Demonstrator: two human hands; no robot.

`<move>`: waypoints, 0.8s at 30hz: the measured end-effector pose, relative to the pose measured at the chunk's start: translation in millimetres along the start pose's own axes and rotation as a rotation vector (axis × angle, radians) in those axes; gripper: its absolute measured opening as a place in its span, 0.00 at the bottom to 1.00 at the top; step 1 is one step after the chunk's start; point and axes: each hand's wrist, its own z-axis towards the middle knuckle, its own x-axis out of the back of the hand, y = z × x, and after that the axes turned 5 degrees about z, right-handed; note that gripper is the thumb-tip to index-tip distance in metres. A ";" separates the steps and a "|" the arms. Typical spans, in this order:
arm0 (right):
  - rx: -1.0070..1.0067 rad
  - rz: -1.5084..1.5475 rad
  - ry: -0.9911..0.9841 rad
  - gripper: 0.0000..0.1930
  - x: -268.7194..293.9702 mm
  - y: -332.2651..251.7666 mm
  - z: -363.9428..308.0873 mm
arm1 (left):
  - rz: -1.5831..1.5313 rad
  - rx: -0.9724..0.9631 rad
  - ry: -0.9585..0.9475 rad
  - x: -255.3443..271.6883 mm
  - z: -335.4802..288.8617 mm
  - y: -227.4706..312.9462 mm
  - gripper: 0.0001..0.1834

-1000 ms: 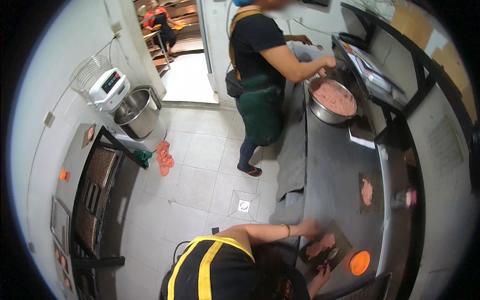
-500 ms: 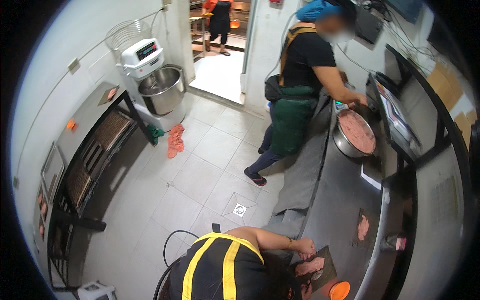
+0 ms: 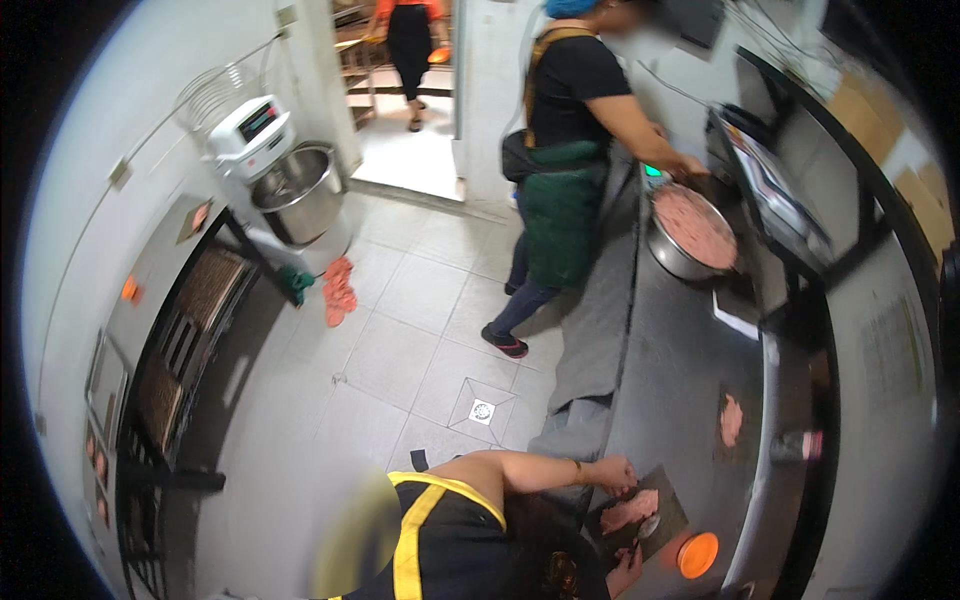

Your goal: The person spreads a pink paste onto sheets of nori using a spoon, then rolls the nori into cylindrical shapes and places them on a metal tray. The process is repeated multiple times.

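Neither my left hand nor my right hand shows. Close below, a co-worker in a black top with yellow apron straps (image 3: 424,545) leans at the counter. One hand of that co-worker (image 3: 612,475) is beside a dark board (image 3: 672,505) bearing a flat piece of pink raw meat (image 3: 628,512). The other hand (image 3: 625,575) holds something thin by the board, too small to name. An orange round dish (image 3: 697,555) stands next to it. Farther along, a second person in a green apron (image 3: 566,225) reaches behind a steel bowl (image 3: 668,252) filled with pink ground meat (image 3: 697,225).
The steel counter (image 3: 660,360) runs along the right, with another meat piece (image 3: 732,420) on a dark sheet. A dough mixer (image 3: 250,130) and a black rack table (image 3: 150,270) line the left. Pink cloth (image 3: 338,292) lies on the floor. Someone stands in the doorway (image 3: 408,50).
My view has shifted, so most of the room sits farther left. The near co-worker's second hand now shows at the board. The person in the doorway has come closer.
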 end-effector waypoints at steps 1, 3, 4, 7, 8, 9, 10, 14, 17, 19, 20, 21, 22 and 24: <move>-0.003 -0.010 -0.004 0.18 1.8 19.5 12.3 | 0.020 -0.020 -0.007 0.0 -2.4 2.9 0.11; -0.067 0.014 0.033 0.19 7.6 29.3 6.1 | 0.058 -0.061 -0.035 0.3 -4.1 9.9 0.11; -0.118 0.041 0.040 0.19 1.8 10.2 3.0 | 0.048 -0.051 -0.024 3.4 -7.7 10.9 0.11; -0.103 0.108 0.003 0.18 0.7 14.1 -2.1 | 0.026 -0.018 0.012 8.4 -19.3 12.3 0.11; -0.075 0.129 0.003 0.18 3.9 25.8 -0.7 | 0.036 -0.011 0.012 9.1 -20.7 16.8 0.11; -0.061 0.150 0.014 0.18 6.5 27.3 -5.0 | 0.168 -0.046 0.036 5.5 -19.3 16.9 0.10; -0.045 0.169 0.023 0.18 5.9 27.9 -4.2 | 0.297 -0.090 0.058 7.5 -17.6 19.3 0.10; 0.141 -0.233 0.062 0.19 -0.8 2.4 -9.4 | 0.090 -0.039 -0.011 14.8 -6.5 -2.7 0.11; 0.024 -0.313 0.071 0.20 -0.3 -25.5 -11.8 | 0.104 0.016 -0.054 11.1 -20.0 18.3 0.14; 0.037 -0.420 0.085 0.20 -4.0 -40.8 -11.5 | 0.072 0.064 -0.074 10.2 -20.5 21.4 0.14; 0.059 -0.472 0.108 0.19 -4.0 -40.7 -11.7 | 0.042 0.084 -0.058 6.2 -20.4 22.6 0.14; 0.088 -0.518 0.126 0.19 -5.3 -38.9 -10.4 | 0.058 0.086 -0.069 3.1 -23.4 27.6 0.13; 0.125 -0.561 0.131 0.19 -9.9 -38.3 -8.4 | 0.072 0.085 -0.064 3.8 -25.9 32.1 0.12; 0.113 -0.627 0.135 0.18 -20.2 -47.1 -8.6 | 0.089 0.091 -0.076 4.5 -27.0 32.7 0.13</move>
